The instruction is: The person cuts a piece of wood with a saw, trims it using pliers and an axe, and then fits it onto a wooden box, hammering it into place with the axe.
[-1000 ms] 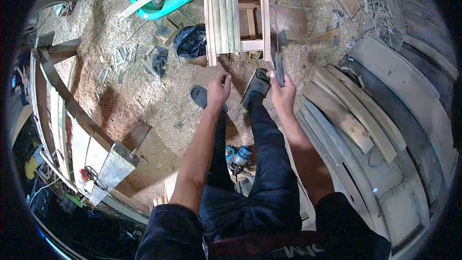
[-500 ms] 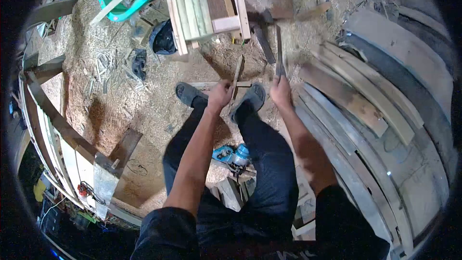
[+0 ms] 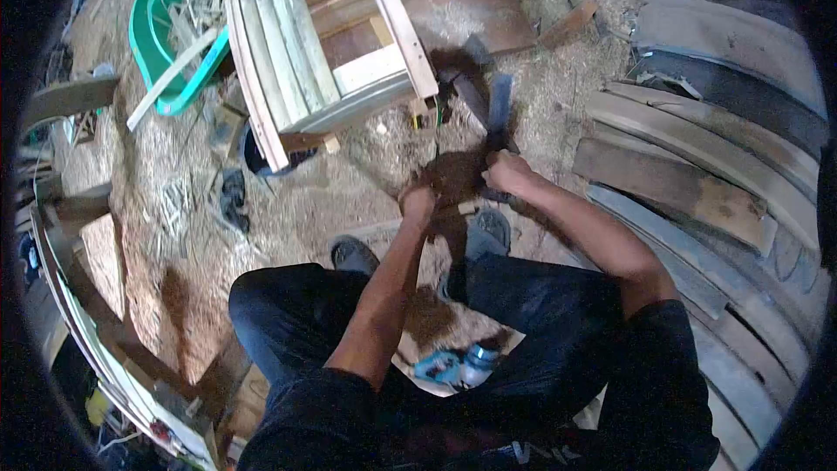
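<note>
My right hand (image 3: 506, 173) is closed around the lower end of a machete-like blade (image 3: 500, 105), dark and flat, pointing away from me. To its left my left hand (image 3: 418, 201) is closed too. Half a second ago a thin wooden strip stood up from that fist; now the strip is blurred against the shadowed ground and barely shows. Between my feet and hands, a wooden piece (image 3: 384, 228) lies on the ground. Beyond my hands sits a slatted wooden frame (image 3: 288, 52), touched by neither hand.
A green tub (image 3: 144, 44) of wood scraps stands at upper left. Curved boards (image 3: 680, 183) are stacked along the right. A blue power tool (image 3: 438, 367) lies between my legs. A black bag (image 3: 234, 201) and wood shavings cover ground at left. My sandals (image 3: 353, 255) are below my hands.
My knees have spread wider and the view has shifted, with the slatted frame looking nearer. The blade in my right hand now shows its broad face, and my hands are closer together.
</note>
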The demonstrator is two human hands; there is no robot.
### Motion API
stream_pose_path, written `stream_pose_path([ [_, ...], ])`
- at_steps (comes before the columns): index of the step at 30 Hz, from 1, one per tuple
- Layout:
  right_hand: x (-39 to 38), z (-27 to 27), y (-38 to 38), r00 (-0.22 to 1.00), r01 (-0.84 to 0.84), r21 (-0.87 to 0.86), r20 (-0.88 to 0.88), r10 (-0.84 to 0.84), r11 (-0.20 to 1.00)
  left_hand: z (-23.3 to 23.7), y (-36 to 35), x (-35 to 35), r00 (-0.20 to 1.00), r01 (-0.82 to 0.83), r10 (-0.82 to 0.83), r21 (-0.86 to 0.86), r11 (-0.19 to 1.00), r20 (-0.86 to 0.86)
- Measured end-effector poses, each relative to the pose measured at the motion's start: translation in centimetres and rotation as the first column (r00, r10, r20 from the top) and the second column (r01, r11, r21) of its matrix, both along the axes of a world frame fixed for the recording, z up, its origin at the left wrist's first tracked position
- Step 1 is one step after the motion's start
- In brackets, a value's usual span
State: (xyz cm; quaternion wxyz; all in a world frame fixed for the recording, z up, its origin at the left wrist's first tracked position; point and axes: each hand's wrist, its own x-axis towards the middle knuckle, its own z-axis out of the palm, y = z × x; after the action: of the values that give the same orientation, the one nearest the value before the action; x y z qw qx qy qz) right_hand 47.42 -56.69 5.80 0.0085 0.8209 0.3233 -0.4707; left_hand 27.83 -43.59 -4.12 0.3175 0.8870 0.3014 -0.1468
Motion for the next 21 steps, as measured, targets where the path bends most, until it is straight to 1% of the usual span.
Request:
stream_pose_path([
  [1, 0.6, -0.9, 0.4, 0.992, -0.12, 0.052, 0.048, 0.118, 0.991, -1.3, 0.3, -0.1, 0.992, -0.013, 0.022, -0.071, 0.997, 0.127],
  [2, 1.0, -0.9, 1.8, 0.991, -0.098, 0.116, 0.102, 0.087, 0.988, -2.3, 0.8, -0.2, 0.965, -0.007, 0.047, -0.152, 0.988, 0.259],
  [3, 1.4, -1.1, 3.0, 0.987, -0.082, 0.182, 0.15, 0.055, 0.98, -2.6, 1.1, -0.1, 0.955, -0.002, 0.062, -0.202, 0.979, 0.29],
  [4, 1.9, -4.7, 3.3, 0.984, -0.031, 0.284, 0.177, -0.02, 0.958, -2.7, 1.8, 0.1, 0.944, 0.009, 0.073, -0.246, 0.969, 0.323],
  [6, 3.3, -5.9, 5.3, 0.994, -0.058, 0.358, 0.109, 0.02, 0.932, 0.2, 2.5, 1.9, 0.987, -0.049, 0.09, -0.281, 0.958, 0.135],
  [7, 4.2, -5.8, 6.7, 0.996, -0.075, 0.394, 0.076, 0.049, 0.916, 0.0, 2.7, 2.4, 0.994, -0.087, 0.102, -0.294, 0.952, 0.039],
  [8, 5.1, -5.6, 7.9, 0.989, -0.145, 0.345, 0.018, 0.148, 0.927, -1.0, 3.0, 1.9, 0.974, -0.002, 0.071, -0.302, 0.953, 0.216],
  [9, 5.6, -2.6, 9.5, 0.975, -0.223, 0.128, 0.04, 0.22, 0.966, -2.4, 3.3, 1.2, 0.923, 0.09, 0.03, -0.291, 0.952, 0.383],
  [11, 10.2, -3.8, 10.1, 0.916, -0.394, 0.113, 0.126, 0.381, 0.912, -2.8, 5.2, 2.7, 0.779, 0.278, -0.126, -0.158, 0.948, 0.615],
  [12, 12.5, -3.0, 10.3, 0.992, -0.124, 0.174, 0.041, 0.119, 0.977, -1.8, 5.8, 3.5, 0.778, 0.269, -0.1, -0.184, 0.945, 0.62],
  [13, 14.4, -1.8, 11.0, 0.988, 0.152, 0.216, -0.062, -0.141, 0.964, 0.4, 6.1, 4.9, 0.778, 0.255, -0.072, -0.208, 0.944, 0.624],
  [14, 15.0, 1.9, 11.9, 0.978, 0.119, 0.355, 0.12, -0.171, 0.927, 3.3, 6.6, 6.0, 0.781, 0.236, -0.041, -0.234, 0.943, 0.623],
  [15, 15.1, 5.8, 12.8, 0.933, 0.065, 0.482, 0.282, -0.225, 0.874, 7.2, 7.1, 6.8, 0.72, 0.236, 0.013, -0.262, 0.936, 0.694],
  [16, 16.2, 7.2, 14.2, 0.909, 0.353, 0.548, -0.007, -0.418, 0.759, 11.7, 7.8, 7.6, 0.649, 0.241, 0.068, -0.29, 0.926, 0.757],
  [17, 16.9, 8.2, 15.3, 0.777, 0.621, 0.513, -0.304, -0.551, 0.592, 14.7, 8.9, 8.5, 0.632, 0.219, -0.004, -0.173, 0.96, 0.775],
  [18, 15.8, 10.1, 16.2, 0.736, 0.67, 0.532, -0.387, -0.555, 0.518, 17.7, 9.8, 9.3, 0.617, 0.196, -0.078, -0.056, 0.979, 0.783],
  [19, 14.3, 12.5, 17.3, 0.69, 0.718, 0.537, -0.468, -0.552, 0.442, 21.7, 11.3, 9.8, 0.706, 0.231, -0.108, -0.083, 0.97, 0.7],
  [20, 12.8, 13.8, 18.3, 0.637, 0.765, 0.532, -0.549, -0.541, 0.362, 25.0, 13.2, 9.8, 0.783, 0.263, -0.142, -0.115, 0.958, 0.605],
  [21, 11.7, 13.9, 19.3, 0.719, 0.681, 0.601, -0.444, -0.534, 0.417, 26.3, 15.0, 9.6, 0.7, 0.298, -0.172, -0.064, 0.953, 0.694],
])
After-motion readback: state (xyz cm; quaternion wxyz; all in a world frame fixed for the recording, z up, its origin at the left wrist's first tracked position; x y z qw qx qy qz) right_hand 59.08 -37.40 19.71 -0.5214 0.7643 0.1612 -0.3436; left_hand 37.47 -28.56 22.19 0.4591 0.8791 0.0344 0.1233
